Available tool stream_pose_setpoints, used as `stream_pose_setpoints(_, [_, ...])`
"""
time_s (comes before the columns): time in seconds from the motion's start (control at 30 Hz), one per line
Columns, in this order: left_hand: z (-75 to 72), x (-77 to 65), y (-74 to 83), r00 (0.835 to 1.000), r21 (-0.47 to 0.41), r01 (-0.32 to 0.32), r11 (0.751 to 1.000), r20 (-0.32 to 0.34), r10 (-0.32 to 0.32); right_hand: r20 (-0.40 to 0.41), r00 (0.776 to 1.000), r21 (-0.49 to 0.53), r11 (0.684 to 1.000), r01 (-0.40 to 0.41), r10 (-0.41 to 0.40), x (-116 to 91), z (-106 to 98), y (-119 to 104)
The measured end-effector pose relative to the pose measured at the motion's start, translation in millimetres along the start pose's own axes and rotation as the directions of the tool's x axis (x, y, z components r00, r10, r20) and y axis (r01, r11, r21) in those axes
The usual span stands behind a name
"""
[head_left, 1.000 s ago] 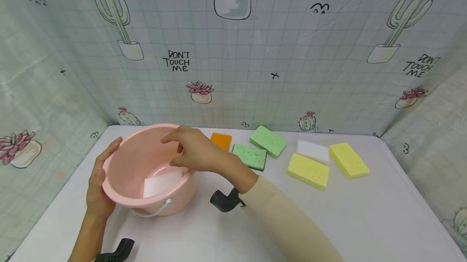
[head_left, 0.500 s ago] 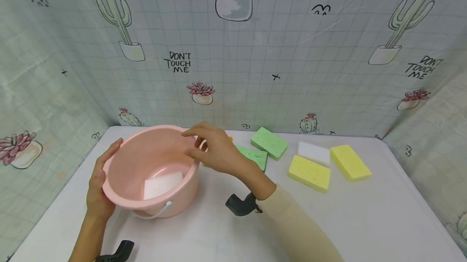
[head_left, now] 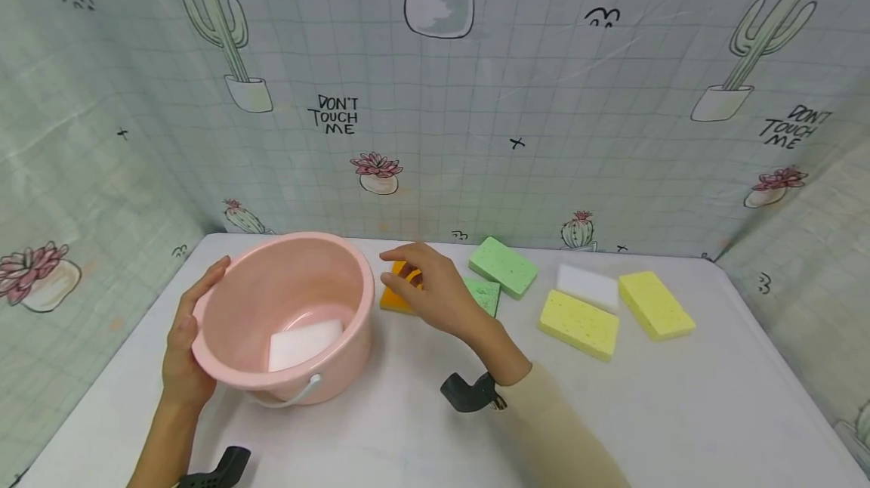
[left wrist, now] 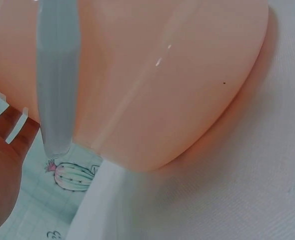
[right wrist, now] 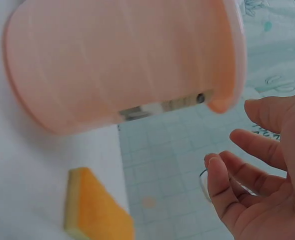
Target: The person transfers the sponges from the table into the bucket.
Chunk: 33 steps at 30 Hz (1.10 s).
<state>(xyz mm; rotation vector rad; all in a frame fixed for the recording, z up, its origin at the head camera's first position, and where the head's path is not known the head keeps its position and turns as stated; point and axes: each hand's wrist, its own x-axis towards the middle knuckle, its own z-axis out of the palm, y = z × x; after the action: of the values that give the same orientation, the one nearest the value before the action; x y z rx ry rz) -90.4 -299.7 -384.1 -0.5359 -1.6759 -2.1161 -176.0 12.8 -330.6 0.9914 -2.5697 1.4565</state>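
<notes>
A pink bucket with a white handle stands at the left of the table, its mouth facing up and toward me. Inside it lies a white sponge block. My left hand holds the bucket by its left side, fingers along the outside of the rim. My right hand is in the air right of the bucket, fingers loosely bent and apart, holding nothing. In the head view it overlaps an orange sponge; the right wrist view shows this orange sponge on the table, apart from the fingers.
Right of the hand lie a green scouring sponge, partly hidden, and a light green sponge. Farther right are a white block and two yellow sponges. A printed cloth surrounds the back and sides of the table.
My right hand has moved right, out from over the bucket's mouth to the orange sponge's side. The white block inside the bucket has stayed put, and my left hand keeps its hold.
</notes>
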Motion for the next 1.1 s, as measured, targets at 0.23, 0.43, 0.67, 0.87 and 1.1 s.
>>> stream_pose_setpoints(0.23, [0.3, -0.7, -0.2, 1.000, -0.009, -0.002, 1.000, 0.011, 0.002, -0.027, 0.997, 0.022, 0.998, -0.066, 0.067, -13.3, 7.4, 24.1])
stream_pose_setpoints(0.43, [0.7, -0.2, 0.1, 1.000, -0.026, -0.003, 1.000, 0.013, 0.003, -0.058, 0.992, 0.054, 0.993, -0.109, 0.112, -23.8, 14.1, 41.0])
stream_pose_setpoints(0.67, [1.0, -0.7, 1.5, 1.000, -0.018, -0.002, 1.000, 0.005, 0.002, -0.099, 0.987, 0.043, 0.992, -0.120, 0.123, -30.3, 24.4, 61.3])
stream_pose_setpoints(0.87, [1.4, -0.9, 2.0, 1.000, -0.021, -0.011, 1.000, 0.006, 0.011, -0.136, 0.984, 0.012, 0.993, -0.117, 0.118, -27.2, 27.8, 74.0])
stream_pose_setpoints(1.1, [3.9, 0.6, 0.4, 1.000, -0.027, -0.025, 0.999, 0.005, 0.025, -0.157, 0.976, -0.031, 0.987, -0.156, 0.149, -17.6, 22.2, 83.4])
